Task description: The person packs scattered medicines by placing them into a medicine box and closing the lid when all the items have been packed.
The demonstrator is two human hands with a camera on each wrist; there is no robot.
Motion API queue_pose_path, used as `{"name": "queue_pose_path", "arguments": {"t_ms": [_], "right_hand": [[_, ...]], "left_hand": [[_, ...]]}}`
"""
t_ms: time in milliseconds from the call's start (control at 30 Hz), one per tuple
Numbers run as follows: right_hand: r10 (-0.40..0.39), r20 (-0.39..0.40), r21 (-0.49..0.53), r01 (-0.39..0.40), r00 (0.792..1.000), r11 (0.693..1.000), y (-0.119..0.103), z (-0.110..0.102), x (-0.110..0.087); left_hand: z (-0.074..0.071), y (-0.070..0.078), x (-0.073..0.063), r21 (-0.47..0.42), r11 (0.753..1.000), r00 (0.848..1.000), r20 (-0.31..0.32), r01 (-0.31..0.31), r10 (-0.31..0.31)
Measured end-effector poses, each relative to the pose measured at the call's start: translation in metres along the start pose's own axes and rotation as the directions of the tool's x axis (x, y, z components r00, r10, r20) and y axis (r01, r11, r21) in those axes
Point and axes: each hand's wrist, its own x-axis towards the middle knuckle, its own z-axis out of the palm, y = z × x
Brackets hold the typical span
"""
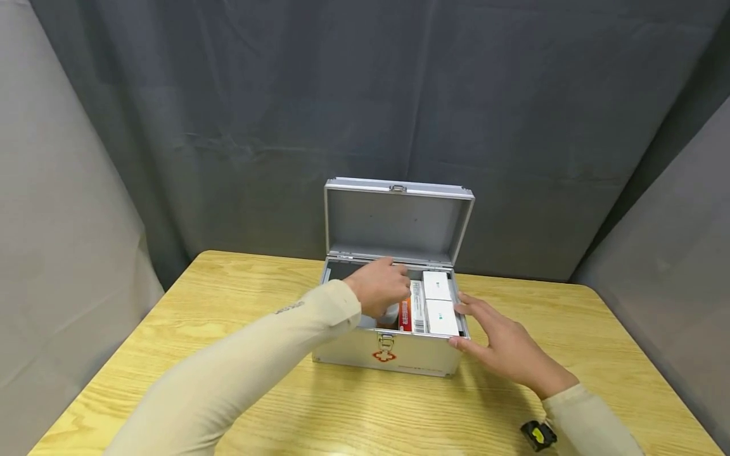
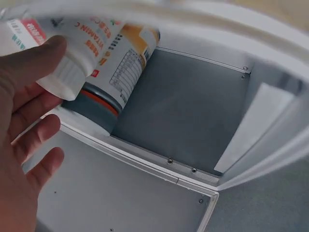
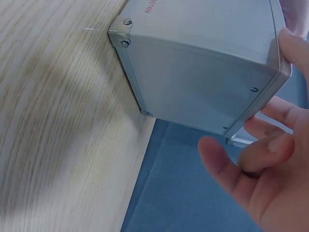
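Note:
A silver first-aid case [image 1: 353, 353] with a red cross emblem stands on the table, its lid [image 1: 393, 221] raised. My left hand [image 1: 379, 288] reaches down inside it. In the left wrist view, that hand pinches a white vitamin C bottle [image 2: 91, 42] near its cap, between thumb and fingers. Next to this bottle is an orange-and-white canister [image 2: 128, 67] with a dark end. My right hand [image 1: 504, 342] rests at the case's right front corner, thumb on the front edge and fingertips along the side rim; its other fingers stay off the case.
Two white boxes [image 1: 441, 318] fill the case's right end, beside a red box [image 1: 405, 315] and a white carton [image 1: 418, 307]. A white strip [image 2: 258, 125] leans on an inner wall. Dark curtain [image 1: 274, 126] hangs behind the wooden table [image 1: 256, 272]. A black-and-yellow device [image 1: 538, 435] sits by my right wrist.

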Motion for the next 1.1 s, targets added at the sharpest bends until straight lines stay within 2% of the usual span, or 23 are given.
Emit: {"name": "queue_pose_path", "arguments": {"t_ms": [167, 300, 433, 667, 867, 1100], "right_hand": [[0.004, 0.007, -0.003, -0.004, 1.0, 1.0, -0.002, 0.003, -0.002], [0.02, 0.005, -0.015, -0.02, 1.0, 1.0, -0.004, 0.002, -0.004], [0.019, 0.004, -0.02, -0.019, 1.0, 1.0, -0.005, 0.0, -0.005], [0.018, 0.001, -0.018, -0.018, 1.0, 1.0, -0.007, 0.0, -0.008], [0.005, 0.0, -0.014, -0.005, 1.0, 1.0, -0.007, 0.002, -0.004], [0.01, 0.02, -0.009, -0.01, 1.0, 1.0, -0.006, 0.005, 0.001]], "left_hand": [[0.004, 0.004, -0.001, 0.047, 0.999, 1.0, 0.019, -0.009, 0.008], [0.006, 0.005, -0.001, 0.07, 0.997, 1.0, -0.015, -0.016, 0.017], [0.008, 0.006, -0.001, 0.055, 0.998, 0.999, -0.035, -0.018, 0.02], [0.006, 0.012, -0.002, 0.054, 0.998, 1.0, 0.006, -0.012, 0.012], [0.008, 0.01, -0.005, 0.027, 1.0, 0.999, 0.034, 0.007, -0.008], [0.008, 0.002, -0.011, -0.07, 0.996, 0.997, 0.068, 0.053, -0.048]]}}
